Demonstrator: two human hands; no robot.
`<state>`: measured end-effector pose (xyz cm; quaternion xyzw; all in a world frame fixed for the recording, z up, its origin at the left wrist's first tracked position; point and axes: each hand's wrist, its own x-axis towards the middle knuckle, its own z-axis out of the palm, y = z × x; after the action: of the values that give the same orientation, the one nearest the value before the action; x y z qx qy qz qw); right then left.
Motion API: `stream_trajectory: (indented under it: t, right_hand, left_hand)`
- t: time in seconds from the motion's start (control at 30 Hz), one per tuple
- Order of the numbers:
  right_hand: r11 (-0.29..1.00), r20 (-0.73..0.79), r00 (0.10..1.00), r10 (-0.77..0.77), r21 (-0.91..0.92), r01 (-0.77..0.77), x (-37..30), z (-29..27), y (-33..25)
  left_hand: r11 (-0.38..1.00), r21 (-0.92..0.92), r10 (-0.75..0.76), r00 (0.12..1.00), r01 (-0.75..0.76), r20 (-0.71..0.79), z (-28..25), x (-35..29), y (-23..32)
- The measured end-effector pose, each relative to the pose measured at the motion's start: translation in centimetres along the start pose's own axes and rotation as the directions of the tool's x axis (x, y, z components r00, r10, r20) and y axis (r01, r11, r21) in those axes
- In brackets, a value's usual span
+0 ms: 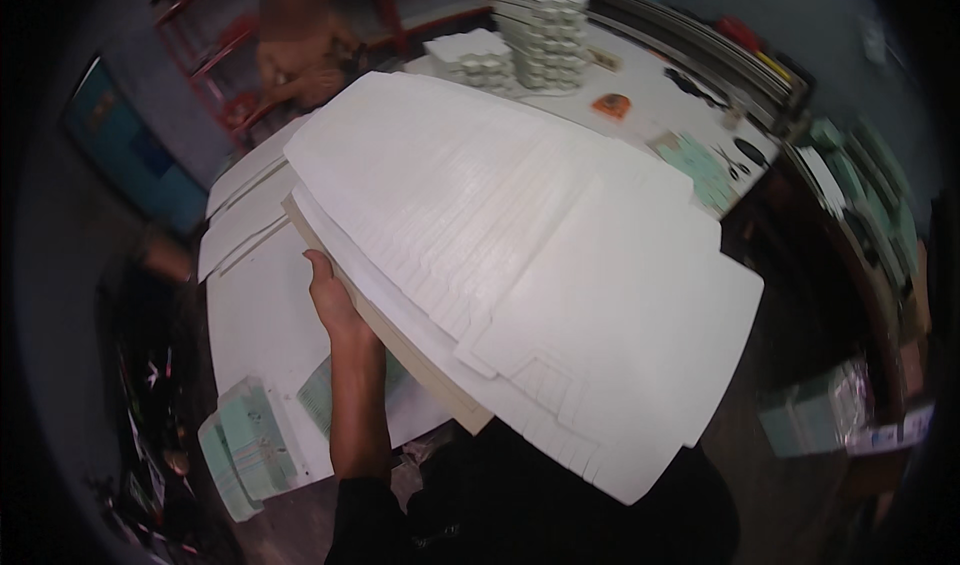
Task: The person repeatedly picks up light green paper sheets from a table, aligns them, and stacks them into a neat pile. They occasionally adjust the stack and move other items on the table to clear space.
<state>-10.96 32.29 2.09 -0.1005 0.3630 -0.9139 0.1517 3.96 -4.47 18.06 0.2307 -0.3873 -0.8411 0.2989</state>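
A broad, fanned stack of white die-cut sheets (pixel 560 255) fills the middle of the view, tilted across my body above the table. Under its left edge lies a stiff brown cardboard sheet (pixel 400 340). My left hand (pixel 335 300) grips this edge from the left, thumb up along the side and the other fingers hidden beneath. Overlapping cut edges step across the stack, with rounded corners at its right end. My right hand does not show; the sheets cover that area.
The white table (pixel 260 315) bears flat white sheets (pixel 245 190) at left and bundled pale-green pieces (pixel 255 440). Farther back are stacked white pieces (pixel 545 40), an orange object (pixel 611 106) and scissors (pixel 735 165). Another person (pixel 300 60) is beyond the table. A wrapped green bundle (pixel 815 410) lies right.
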Motion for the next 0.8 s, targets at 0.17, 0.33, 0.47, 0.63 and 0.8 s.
stream_trajectory:
  t: [0.17,0.33,0.47,0.63,0.8]
  right_hand:
    - [0.998,-0.088,0.994,-0.064,0.018,0.066,-5.2,-3.8,-1.1]
    - [0.992,-0.183,0.975,-0.125,0.014,0.129,-9.3,-7.0,-2.1]
    - [0.983,-0.247,0.954,-0.171,0.016,0.181,-11.6,-8.6,-2.7]
    - [0.973,-0.313,0.924,-0.218,0.005,0.231,-13.9,-10.4,-3.5]
    - [0.963,-0.361,0.899,-0.249,0.003,0.268,-14.5,-12.1,-3.7]
  left_hand:
    - [0.987,-0.007,-0.157,0.963,0.162,0.22,2.4,-0.9,-7.6]
    - [0.943,0.024,-0.314,0.861,0.332,0.4,5.9,-1.7,-15.4]
    - [0.909,0.105,-0.397,0.76,0.403,0.515,7.8,-1.2,-20.9]
    - [0.843,0.224,-0.52,0.631,0.49,0.576,10.6,-0.4,-25.9]
    - [0.795,0.325,-0.598,0.569,0.513,0.564,12.5,2.2,-29.9]
